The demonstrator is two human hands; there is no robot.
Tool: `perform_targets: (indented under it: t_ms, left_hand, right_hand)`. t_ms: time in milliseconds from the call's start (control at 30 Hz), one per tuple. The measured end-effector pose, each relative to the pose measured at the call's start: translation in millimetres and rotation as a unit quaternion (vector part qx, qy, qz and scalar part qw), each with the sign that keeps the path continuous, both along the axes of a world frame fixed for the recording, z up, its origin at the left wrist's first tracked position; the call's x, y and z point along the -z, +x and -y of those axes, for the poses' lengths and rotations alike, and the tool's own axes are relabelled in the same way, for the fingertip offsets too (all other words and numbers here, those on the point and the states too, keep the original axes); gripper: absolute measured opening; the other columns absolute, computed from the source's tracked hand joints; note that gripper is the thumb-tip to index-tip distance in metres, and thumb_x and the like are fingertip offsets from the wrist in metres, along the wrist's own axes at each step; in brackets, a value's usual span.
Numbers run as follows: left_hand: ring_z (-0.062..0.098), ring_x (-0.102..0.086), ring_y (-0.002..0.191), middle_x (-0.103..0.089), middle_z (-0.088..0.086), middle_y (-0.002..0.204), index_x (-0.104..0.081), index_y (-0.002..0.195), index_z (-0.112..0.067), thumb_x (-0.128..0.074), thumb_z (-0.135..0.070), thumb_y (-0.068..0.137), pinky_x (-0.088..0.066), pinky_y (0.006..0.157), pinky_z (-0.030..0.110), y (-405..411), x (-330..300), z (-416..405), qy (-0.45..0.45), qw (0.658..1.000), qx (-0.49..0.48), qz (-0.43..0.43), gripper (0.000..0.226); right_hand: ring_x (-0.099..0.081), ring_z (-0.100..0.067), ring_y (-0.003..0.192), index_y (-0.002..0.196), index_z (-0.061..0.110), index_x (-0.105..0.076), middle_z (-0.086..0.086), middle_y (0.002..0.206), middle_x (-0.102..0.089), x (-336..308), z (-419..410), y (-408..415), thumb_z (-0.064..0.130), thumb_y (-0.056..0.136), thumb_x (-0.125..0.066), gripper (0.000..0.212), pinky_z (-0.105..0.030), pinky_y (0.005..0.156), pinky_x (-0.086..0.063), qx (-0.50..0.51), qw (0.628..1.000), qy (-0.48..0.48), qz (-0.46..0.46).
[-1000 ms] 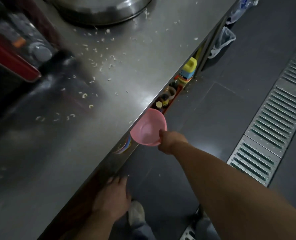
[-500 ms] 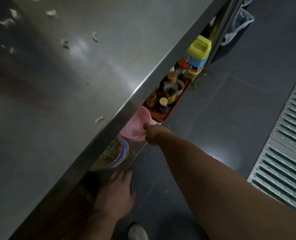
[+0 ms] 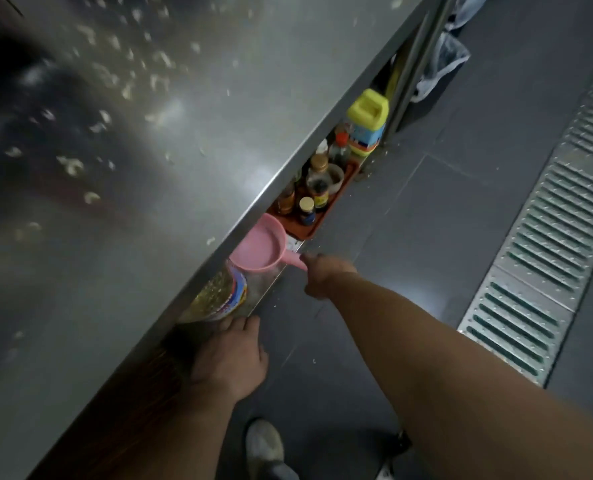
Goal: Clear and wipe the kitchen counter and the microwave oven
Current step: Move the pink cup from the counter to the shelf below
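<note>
The steel counter [image 3: 191, 140] fills the left of the view, strewn with pale crumbs [image 3: 90, 197]. Below its front edge, a pink plastic scoop [image 3: 260, 245] sits partly under the counter, over the lower shelf. My right hand [image 3: 324, 275] grips the scoop's short handle, fingers curled round it. My left hand [image 3: 232, 355] reaches under the counter edge with its fingers straight, next to a clear bottle with a coloured label [image 3: 224, 294]. The fingertips of that hand touch the shelf edge or the bottle; I cannot tell which.
A red tray [image 3: 314, 226] with several small sauce bottles stands on the lower shelf, a yellow-capped jug [image 3: 367, 123] beyond it. A metal floor drain grate [image 3: 544, 237] runs along the right. A plastic bag [image 3: 442, 65] hangs far right. My shoe [image 3: 263, 445] is below.
The pink scoop has moved under the counter edge toward the lower shelf, and my right hand now holds it by the handle. My left hand stays near the shelf.
</note>
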State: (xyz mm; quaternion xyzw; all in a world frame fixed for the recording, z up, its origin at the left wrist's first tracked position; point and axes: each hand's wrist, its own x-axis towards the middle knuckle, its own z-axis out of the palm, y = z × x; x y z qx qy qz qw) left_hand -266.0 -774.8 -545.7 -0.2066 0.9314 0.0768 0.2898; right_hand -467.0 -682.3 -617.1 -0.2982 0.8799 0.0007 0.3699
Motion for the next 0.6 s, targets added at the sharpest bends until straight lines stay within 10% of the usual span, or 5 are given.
perform_targets:
  t_ms: [600]
  left_hand:
    - [0.017,-0.052,0.112,-0.056,-0.001,0.123,-0.049,0.128,-0.026,-0.054,-0.042,0.094,-0.050,0.095,0.034,-85,-344,-74,-0.006,0.991,0.015,-0.129,0.038]
  right_hand:
    - [-0.058,-0.032,0.108,0.139,0.021,-0.037,-0.010,0.122,-0.057,-379,-92,-43,0.030,0.086,-0.065,0.061,-0.039,0.077,-0.049,-0.015,0.999,0.000,-0.051]
